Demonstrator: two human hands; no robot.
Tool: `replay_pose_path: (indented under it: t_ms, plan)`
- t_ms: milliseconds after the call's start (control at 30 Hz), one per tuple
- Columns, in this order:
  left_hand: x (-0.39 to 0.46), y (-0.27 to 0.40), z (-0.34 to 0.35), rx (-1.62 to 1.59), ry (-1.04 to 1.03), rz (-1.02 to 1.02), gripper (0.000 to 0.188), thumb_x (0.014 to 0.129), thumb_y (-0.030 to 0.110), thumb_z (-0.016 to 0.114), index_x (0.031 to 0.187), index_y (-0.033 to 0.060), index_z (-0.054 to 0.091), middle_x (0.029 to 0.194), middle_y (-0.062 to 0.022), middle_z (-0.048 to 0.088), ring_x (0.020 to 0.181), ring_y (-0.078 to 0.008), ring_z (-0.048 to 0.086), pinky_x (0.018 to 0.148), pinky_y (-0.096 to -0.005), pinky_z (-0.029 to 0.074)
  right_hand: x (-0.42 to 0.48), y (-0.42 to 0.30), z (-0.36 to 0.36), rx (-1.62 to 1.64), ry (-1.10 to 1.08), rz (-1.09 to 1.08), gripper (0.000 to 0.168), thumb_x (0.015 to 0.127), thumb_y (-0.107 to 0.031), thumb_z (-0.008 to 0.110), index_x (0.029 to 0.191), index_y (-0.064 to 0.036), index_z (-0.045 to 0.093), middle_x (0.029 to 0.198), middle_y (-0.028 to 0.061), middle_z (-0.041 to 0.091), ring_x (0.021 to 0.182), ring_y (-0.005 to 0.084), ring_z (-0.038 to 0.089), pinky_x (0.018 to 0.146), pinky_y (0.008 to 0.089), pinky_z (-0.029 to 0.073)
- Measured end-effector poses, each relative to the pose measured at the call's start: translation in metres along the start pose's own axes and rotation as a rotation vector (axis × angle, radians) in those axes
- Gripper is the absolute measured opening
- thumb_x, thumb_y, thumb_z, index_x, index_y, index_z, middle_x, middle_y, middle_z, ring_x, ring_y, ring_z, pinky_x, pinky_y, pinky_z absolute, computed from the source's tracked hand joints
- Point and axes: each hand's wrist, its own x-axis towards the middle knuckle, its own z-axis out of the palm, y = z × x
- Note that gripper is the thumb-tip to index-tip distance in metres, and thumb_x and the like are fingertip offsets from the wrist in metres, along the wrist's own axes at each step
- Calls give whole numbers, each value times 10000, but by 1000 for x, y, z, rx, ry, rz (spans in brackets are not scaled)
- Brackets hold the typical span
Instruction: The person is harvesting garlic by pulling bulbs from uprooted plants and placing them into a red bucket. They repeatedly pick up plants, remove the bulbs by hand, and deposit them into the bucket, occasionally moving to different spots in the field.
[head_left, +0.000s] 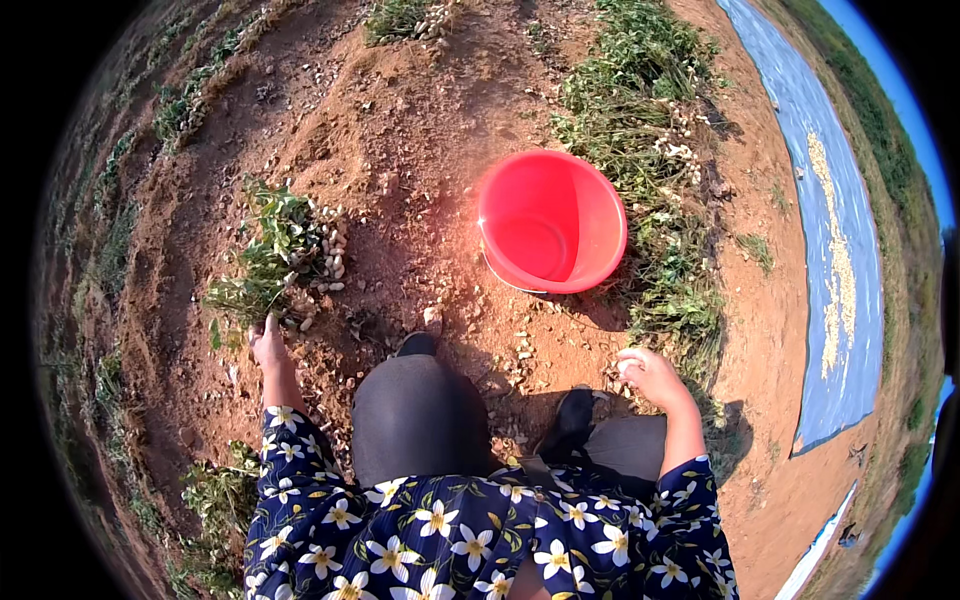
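Observation:
On the left, my left hand (268, 346) touches the lower edge of a heap of uprooted peanut plants (274, 247); whether its fingers close on the stems is hard to tell. Pale peanut pods (334, 255) cluster along the right side of that heap. My right hand (649, 375) is low over the soil at the right, its fingers curled around something small and pale, which is too small to name. Above and left of my right hand stands a red plastic bucket (551, 281), with no contents visible inside.
A long row of pulled peanut plants (675, 262) lies right of the bucket. Beyond it, a blue-grey sheet (817, 390) carries a strip of pale pods (840, 285). Loose pods (523, 352) lie on the soil between my feet. More plants (217, 495) lie at lower left.

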Motion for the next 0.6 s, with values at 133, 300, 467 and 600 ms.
replay_pose_path:
  t_ms: [133,300,467,600]
  plan:
    - [-53,111,-2,-238,-126,-67,217,884,260,587,1005,84,551,801,-37,591,646,-166,586,536,-319,502,-2,-13,7,-113,37,-132,348,840,-211,602,1127,-16,598,992,148,671,900,232,645,789,335,494]
    - [-57,150,-23,-558,-284,-255,382,907,361,485,1131,57,542,1039,-129,620,888,-280,628,729,-457,545,-11,-43,17,-340,37,-266,323,830,-234,616,1082,-31,614,910,168,664,869,289,646,772,365,498]
    - [-106,212,18,-735,-528,-163,410,938,357,425,1176,49,552,1091,-139,629,936,-292,625,803,-444,527,-21,-66,29,-176,68,-477,314,841,-224,608,1083,-23,613,989,171,658,911,289,646,799,358,493]
    - [-196,287,83,-889,-977,-147,345,922,265,438,1097,2,576,1066,-148,637,957,-292,627,830,-429,523,-47,-104,33,9,68,-562,298,879,-186,598,1117,-8,595,1017,142,659,935,220,640,814,317,493]
